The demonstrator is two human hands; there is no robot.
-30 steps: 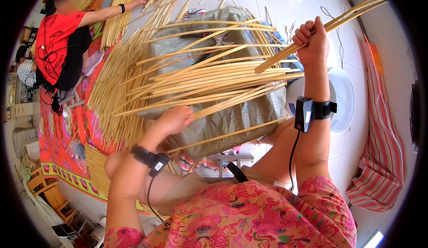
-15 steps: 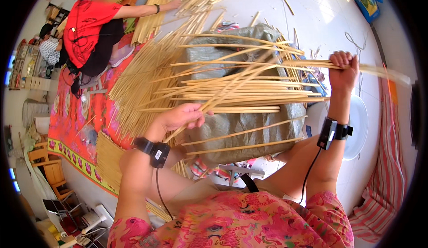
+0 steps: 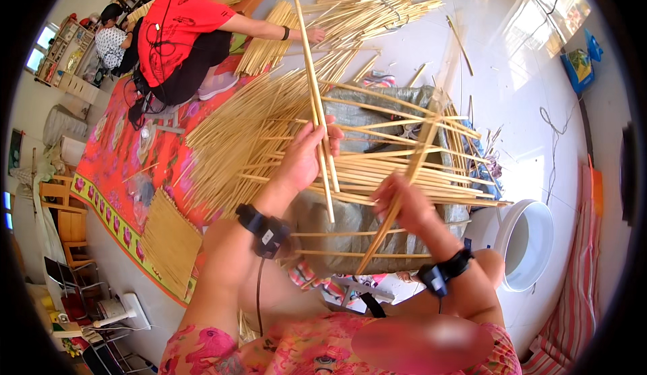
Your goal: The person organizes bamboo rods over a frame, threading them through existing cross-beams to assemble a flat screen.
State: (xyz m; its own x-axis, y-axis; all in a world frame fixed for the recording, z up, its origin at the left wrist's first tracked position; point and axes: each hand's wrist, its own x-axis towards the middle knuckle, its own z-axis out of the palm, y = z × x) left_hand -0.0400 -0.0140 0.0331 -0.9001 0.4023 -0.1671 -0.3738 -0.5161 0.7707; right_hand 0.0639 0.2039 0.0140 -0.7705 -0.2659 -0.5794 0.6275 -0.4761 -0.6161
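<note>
My left hand (image 3: 301, 156) is closed round a couple of long, pale straw-coloured sticks (image 3: 310, 65) held nearly upright. My right hand (image 3: 408, 203), blurred by motion, grips a few more sticks (image 3: 379, 243) slanting up to the right, their upper ends smeared. Below both hands, a grey-green sheet (image 3: 408, 95) covers a support in front of my knees. Several loose sticks (image 3: 377, 173) lie crosswise on it, most of them bunched in the middle. Left of the sheet spreads a big fanned pile of sticks (image 3: 232, 129).
A person in a red top (image 3: 168, 35) crouches at the far left, reaching toward bundled sticks (image 3: 377, 18). A red flowered mat (image 3: 125, 163) bears a flat stick panel (image 3: 172, 243). To the right stands a white bucket (image 3: 529, 247). A striped cloth (image 3: 573, 294) hangs beyond it.
My right hand has come from the far right in toward the middle. My left hand has risen, its sticks turning from slanted to nearly upright. The whole view has shifted.
</note>
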